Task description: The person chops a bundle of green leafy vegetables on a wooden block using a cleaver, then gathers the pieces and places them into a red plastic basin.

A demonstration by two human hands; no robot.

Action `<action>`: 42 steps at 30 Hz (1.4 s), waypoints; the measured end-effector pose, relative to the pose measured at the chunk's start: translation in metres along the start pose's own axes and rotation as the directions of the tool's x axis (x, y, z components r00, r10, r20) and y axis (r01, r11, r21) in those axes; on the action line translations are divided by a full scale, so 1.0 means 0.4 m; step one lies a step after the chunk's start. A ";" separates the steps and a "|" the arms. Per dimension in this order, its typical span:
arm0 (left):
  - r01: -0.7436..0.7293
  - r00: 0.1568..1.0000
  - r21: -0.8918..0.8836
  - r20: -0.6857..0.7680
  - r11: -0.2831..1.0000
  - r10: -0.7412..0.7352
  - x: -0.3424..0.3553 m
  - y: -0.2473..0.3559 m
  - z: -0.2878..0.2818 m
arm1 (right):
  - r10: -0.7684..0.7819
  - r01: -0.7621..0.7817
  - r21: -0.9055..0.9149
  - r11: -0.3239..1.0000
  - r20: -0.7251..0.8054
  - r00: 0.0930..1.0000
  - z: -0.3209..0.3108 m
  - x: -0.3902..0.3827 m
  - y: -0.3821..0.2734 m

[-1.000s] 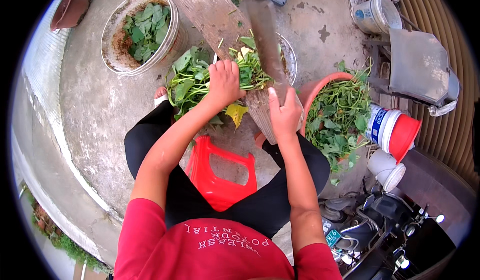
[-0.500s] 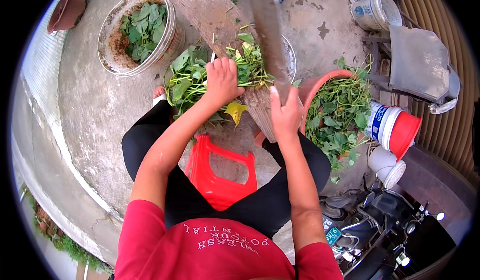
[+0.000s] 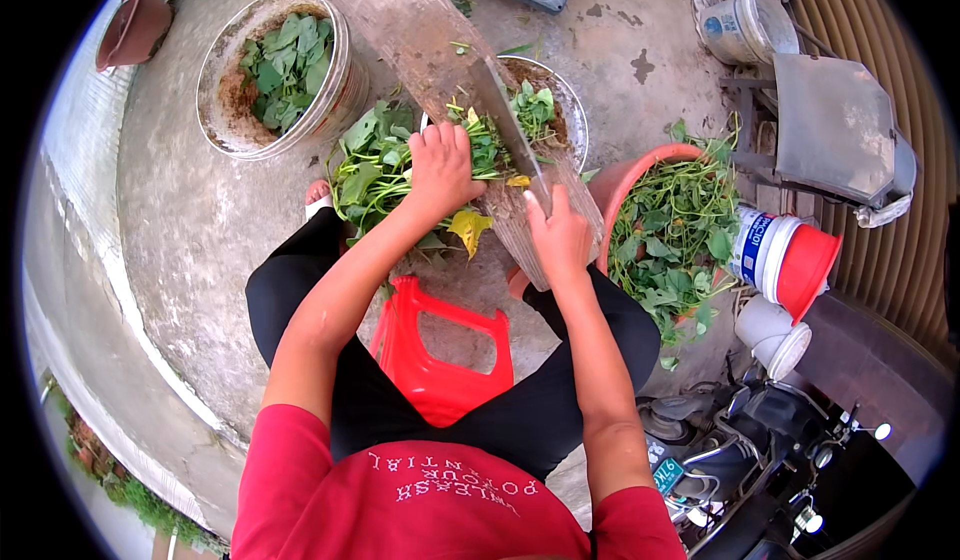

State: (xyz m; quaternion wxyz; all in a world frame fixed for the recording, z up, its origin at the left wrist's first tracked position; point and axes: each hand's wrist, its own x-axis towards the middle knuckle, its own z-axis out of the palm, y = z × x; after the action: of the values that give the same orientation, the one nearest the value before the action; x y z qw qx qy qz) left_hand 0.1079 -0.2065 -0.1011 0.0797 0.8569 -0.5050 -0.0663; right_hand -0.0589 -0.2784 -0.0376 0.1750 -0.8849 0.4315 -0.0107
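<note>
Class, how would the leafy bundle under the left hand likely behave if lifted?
The leafy bundle would probably flop: its thin stems curve and splay past the wooden board. It is likely light for its bulk, being slender stems and flat leaves. Stray stems might slip out, since no tie shows and only the left hand grips it.

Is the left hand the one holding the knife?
No, the right hand holds the knife, while the left hand grips leafy stems across the plank.
</note>
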 end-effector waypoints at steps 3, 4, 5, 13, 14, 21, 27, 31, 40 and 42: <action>-0.012 1.000 0.003 -0.019 1.000 0.012 0.005 0.005 0.002 | -0.031 0.148 0.325 0.934 -0.339 0.940 -0.046 0.006 -0.022; -0.013 1.000 0.003 -0.016 1.000 0.013 0.004 0.004 0.001 | -0.031 0.147 0.327 0.933 -0.335 0.942 -0.042 0.003 -0.024; -0.018 1.000 0.001 -0.017 1.000 0.018 0.006 0.003 -0.002 | -0.012 0.153 0.371 0.916 -0.356 0.935 -0.037 0.000 -0.026; -0.009 1.000 -0.007 -0.029 1.000 0.009 0.006 0.002 0.001 | 0.044 -0.040 -0.065 0.997 0.053 0.998 0.058 0.011 0.014; -0.022 0.999 -0.005 -0.050 1.000 0.022 0.011 -0.003 -0.001 | 0.037 -0.034 -0.068 0.997 0.052 0.998 0.056 0.014 0.012; -0.021 0.999 -0.016 -0.046 1.000 0.020 0.013 -0.007 -0.003 | 0.099 -0.090 -0.124 0.988 0.075 0.992 -0.002 -0.019 0.047; -0.019 0.997 -0.018 -0.070 1.000 0.017 0.006 -0.004 -0.001 | 0.074 -0.077 -0.018 0.997 -0.126 0.989 0.017 0.011 0.078; 0.010 1.000 -0.048 -0.017 0.999 -0.011 0.010 0.002 -0.006 | 0.122 -0.133 -0.095 0.987 -0.114 0.986 -0.021 0.054 0.069; 0.001 1.000 -0.064 -0.016 0.998 -0.002 0.009 -0.013 -0.009 | 0.068 -0.091 -0.325 0.941 -0.080 0.994 -0.009 0.066 0.100; 0.011 0.999 -0.081 -0.039 0.997 -0.014 0.007 -0.023 -0.010 | 0.046 -0.065 -0.293 0.954 -0.073 0.996 -0.011 0.070 0.100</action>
State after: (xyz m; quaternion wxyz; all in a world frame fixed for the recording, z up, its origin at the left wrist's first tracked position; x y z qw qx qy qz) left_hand 0.1180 -0.2042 -0.0992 0.1237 0.8572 -0.4949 -0.0703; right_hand -0.0726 -0.3237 -0.0499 0.0269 -0.8878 0.4584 0.0298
